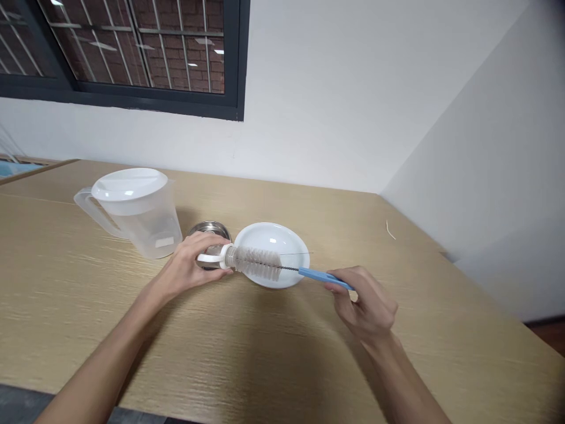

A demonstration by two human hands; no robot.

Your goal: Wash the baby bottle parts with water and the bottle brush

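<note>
My left hand is closed around a small clear bottle with a white ring and handle at its neck, lying sideways with its mouth to the right. In my right hand is the blue handle of a bottle brush. Its pale bristles sit right at the bottle's mouth, the tip seeming to be just inside, most of the head outside. Below the brush stands a white bowl. Behind my left hand, a round metal dish is partly hidden.
A translucent lidded pitcher stands on the wooden table, left of the metal dish. A thin pale strip lies at the right. White walls and a dark-framed, barred window rise behind the table.
</note>
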